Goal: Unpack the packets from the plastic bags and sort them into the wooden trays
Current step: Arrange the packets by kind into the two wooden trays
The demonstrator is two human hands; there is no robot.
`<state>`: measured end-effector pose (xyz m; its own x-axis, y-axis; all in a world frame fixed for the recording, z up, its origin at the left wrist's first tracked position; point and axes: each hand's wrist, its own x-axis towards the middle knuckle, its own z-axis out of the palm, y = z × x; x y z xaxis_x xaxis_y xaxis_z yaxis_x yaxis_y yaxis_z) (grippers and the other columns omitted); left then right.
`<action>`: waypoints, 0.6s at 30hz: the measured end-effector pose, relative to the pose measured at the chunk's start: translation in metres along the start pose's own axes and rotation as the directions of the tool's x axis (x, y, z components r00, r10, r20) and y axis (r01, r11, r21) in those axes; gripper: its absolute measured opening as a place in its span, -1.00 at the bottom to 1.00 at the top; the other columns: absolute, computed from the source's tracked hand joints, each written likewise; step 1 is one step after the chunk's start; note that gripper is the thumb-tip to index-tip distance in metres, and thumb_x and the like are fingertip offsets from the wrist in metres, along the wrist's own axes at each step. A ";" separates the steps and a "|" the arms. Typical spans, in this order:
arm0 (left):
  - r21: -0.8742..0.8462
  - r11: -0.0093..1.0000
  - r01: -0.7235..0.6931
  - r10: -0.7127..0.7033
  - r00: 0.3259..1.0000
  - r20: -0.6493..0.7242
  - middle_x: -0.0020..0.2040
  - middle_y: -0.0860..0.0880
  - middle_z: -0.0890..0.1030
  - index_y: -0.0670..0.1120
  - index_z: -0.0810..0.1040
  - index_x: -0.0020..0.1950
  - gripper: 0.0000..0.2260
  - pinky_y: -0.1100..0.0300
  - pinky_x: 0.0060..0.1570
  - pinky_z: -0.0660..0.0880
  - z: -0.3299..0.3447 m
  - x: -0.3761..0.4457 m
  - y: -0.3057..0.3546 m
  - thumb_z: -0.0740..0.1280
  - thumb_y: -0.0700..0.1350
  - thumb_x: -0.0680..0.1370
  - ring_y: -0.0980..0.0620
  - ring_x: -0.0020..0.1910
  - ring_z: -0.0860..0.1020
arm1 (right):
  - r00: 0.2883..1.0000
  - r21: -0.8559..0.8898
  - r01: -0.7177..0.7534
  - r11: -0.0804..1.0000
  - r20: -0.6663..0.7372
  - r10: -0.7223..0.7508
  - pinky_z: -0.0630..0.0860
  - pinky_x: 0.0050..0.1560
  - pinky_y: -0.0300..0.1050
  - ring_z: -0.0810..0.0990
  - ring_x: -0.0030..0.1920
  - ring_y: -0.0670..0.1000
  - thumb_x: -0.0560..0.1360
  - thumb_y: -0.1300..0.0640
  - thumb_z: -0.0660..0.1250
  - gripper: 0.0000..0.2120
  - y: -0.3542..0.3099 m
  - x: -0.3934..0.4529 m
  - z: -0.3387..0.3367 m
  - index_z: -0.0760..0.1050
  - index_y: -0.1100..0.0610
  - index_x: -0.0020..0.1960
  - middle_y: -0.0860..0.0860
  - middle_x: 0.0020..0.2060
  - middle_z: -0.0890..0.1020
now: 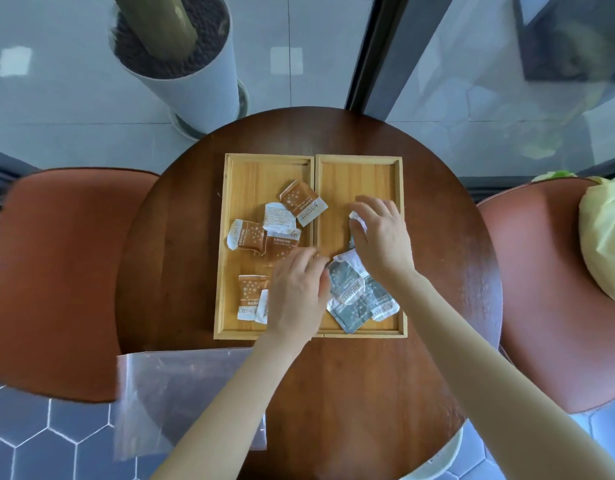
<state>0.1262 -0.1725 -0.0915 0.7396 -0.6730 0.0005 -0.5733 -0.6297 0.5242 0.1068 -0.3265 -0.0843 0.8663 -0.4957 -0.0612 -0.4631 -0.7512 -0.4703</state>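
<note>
Two wooden trays lie side by side on the round table. The left tray (245, 168) holds several brown packets (250, 239), one of them (302, 206) resting across the shared rim. The right tray (359, 171) holds grey packets (354, 299) heaped at its near end. My left hand (295, 292) lies palm down over the near edge between the trays, its fingertips touching a grey packet. My right hand (382, 233) rests in the right tray on a packet (356, 218), of which only a white end shows. A clear plastic bag (174, 400) lies flat at the table's near left edge.
The dark wooden table (437, 258) is flanked by two reddish-brown seats, one on the left (60, 278) and one on the right (548, 289). A yellow-green bundle (607, 237) sits on the right seat. A white planter (191, 74) stands beyond the table.
</note>
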 end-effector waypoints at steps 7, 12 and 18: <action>0.145 0.971 0.192 -0.178 0.978 -0.106 0.17 -0.16 0.56 -0.12 0.51 0.20 -0.64 -0.05 0.04 0.51 -0.029 0.022 -0.044 0.42 -0.15 0.43 -0.16 0.15 0.52 | 0.993 0.102 -0.068 0.992 0.104 0.057 0.41 0.10 0.01 0.44 0.20 0.18 0.52 0.16 0.24 -0.64 -0.042 0.020 0.024 0.40 0.21 0.29 0.17 0.18 0.53; 0.253 0.965 0.076 -0.084 0.996 0.021 0.21 -0.14 0.57 -0.09 0.54 0.20 -0.70 -0.06 0.11 0.46 -0.028 0.033 -0.063 0.33 -0.06 0.49 -0.12 0.22 0.49 | 0.987 0.099 -0.154 0.983 0.068 0.148 0.43 -0.17 -0.02 0.47 0.08 0.20 0.49 0.24 0.25 -0.66 -0.053 0.027 0.039 0.40 0.21 0.26 0.20 0.07 0.50; 0.230 0.966 0.115 -0.135 0.988 0.076 0.39 -0.17 0.41 -0.07 0.44 0.32 -0.61 -0.11 0.31 0.29 -0.030 0.037 -0.072 0.23 0.04 0.54 -0.15 0.40 0.33 | 0.998 -0.003 -0.057 0.998 -0.035 0.057 0.50 -0.20 0.10 0.47 -0.05 0.24 0.44 0.27 0.30 -0.84 -0.052 0.023 0.043 0.60 0.24 -0.01 0.20 -0.08 0.57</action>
<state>0.2057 -0.1404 -0.1038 0.7816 -0.6090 -0.1348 -0.5504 -0.7751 0.3104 0.1590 -0.2800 -0.0992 0.8315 -0.5526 -0.0569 -0.5124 -0.7233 -0.4630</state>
